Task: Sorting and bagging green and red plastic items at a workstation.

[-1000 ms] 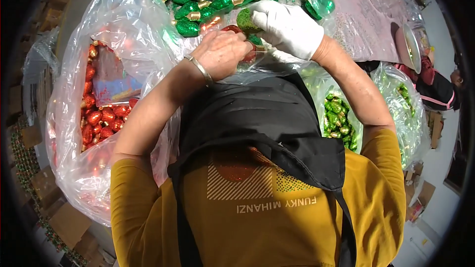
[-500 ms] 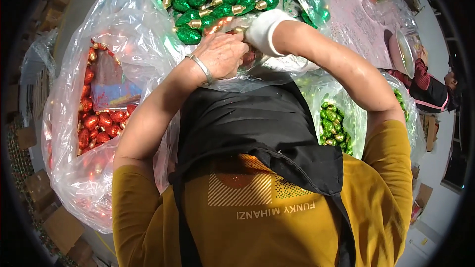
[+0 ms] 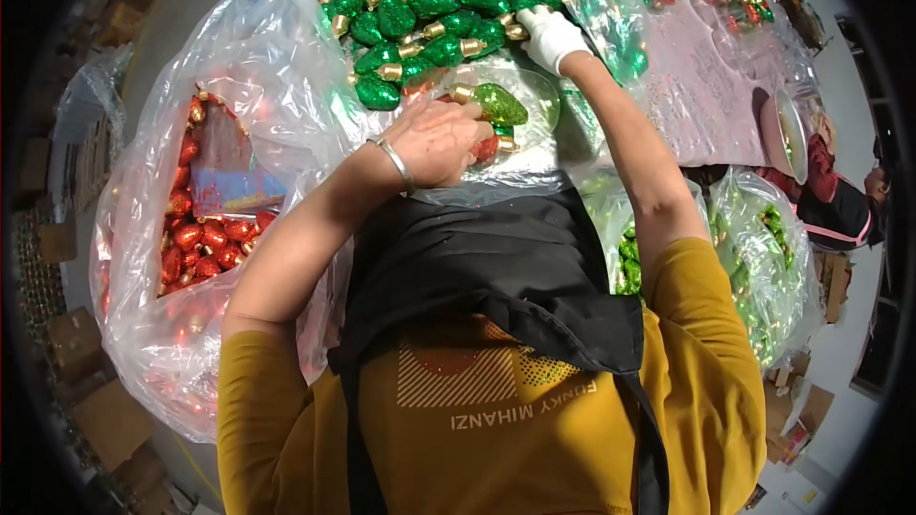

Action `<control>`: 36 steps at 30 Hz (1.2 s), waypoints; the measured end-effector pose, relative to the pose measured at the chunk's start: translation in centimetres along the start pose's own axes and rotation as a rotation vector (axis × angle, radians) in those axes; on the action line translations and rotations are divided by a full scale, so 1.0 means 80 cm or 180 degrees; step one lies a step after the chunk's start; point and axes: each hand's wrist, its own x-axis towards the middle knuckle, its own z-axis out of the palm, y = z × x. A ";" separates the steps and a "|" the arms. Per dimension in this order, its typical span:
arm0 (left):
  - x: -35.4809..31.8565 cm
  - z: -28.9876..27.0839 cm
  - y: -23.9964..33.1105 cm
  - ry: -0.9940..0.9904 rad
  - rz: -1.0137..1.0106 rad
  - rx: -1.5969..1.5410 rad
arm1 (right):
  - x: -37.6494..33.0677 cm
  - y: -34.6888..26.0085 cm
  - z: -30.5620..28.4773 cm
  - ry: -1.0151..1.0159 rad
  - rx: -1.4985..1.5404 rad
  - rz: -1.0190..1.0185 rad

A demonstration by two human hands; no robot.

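Against the front of a clear plastic tray (image 3: 534, 110), just ahead of the person's chest, a green glitter bulb ornament (image 3: 496, 103) with a gold cap lies across the left hand (image 3: 441, 141), whose fingers curl shut around it and around a red ornament (image 3: 485, 147) tucked underneath. A metal bangle (image 3: 393, 160) circles that wrist. Farther out, the right hand (image 3: 551, 36), in a white glove, reaches into the heap of green ornaments (image 3: 429, 10); its fingertips are buried among them, so whether they are closed on one cannot be told. That heap sits in a big clear plastic bag (image 3: 286, 57) whose crinkled folds spread between the two arms and partly veil the tray. To the left, a second bag of red ornaments (image 3: 196, 229) bulges beside the left forearm. To the right, more green pieces (image 3: 773, 257) show through another bag near the right elbow, beyond a pale pink sheet (image 3: 706, 86). A black apron (image 3: 496, 277) over a mustard shirt (image 3: 477, 439) fills the foreground. Another person's sleeve (image 3: 840, 210) shows at the far right edge, and cardboard boxes (image 3: 86, 343) line the floor at left.
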 end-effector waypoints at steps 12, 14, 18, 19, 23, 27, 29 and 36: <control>-0.027 0.005 0.023 0.0460 0.0315 0.0308 | -0.123 -0.115 -0.155 0.0228 0.1242 -0.1699; -0.028 0.005 0.027 0.0653 0.0395 0.0196 | -0.121 -0.130 -0.142 0.0117 0.0639 -0.1815; -0.032 0.017 0.020 0.0810 0.0541 0.0272 | -0.113 -0.158 -0.118 -0.0052 0.0719 -0.1601; -0.033 0.020 0.017 0.0814 0.0523 0.0275 | -0.116 -0.155 -0.121 -0.0216 0.0703 -0.1647; -0.039 0.025 0.019 0.0848 0.0706 0.0559 | -0.105 -0.166 -0.125 -0.0735 0.0914 -0.1591; -0.051 0.016 0.030 0.0877 0.0792 0.1026 | -0.089 -0.167 -0.088 -0.0891 0.1377 -0.1505; -0.060 0.011 0.029 0.1389 0.1141 0.1030 | -0.093 -0.155 -0.077 -0.0499 0.1275 -0.2184; -0.249 -0.026 -0.112 0.2418 -0.2499 0.0107 | -0.219 -0.036 -0.149 0.1857 0.3603 0.0481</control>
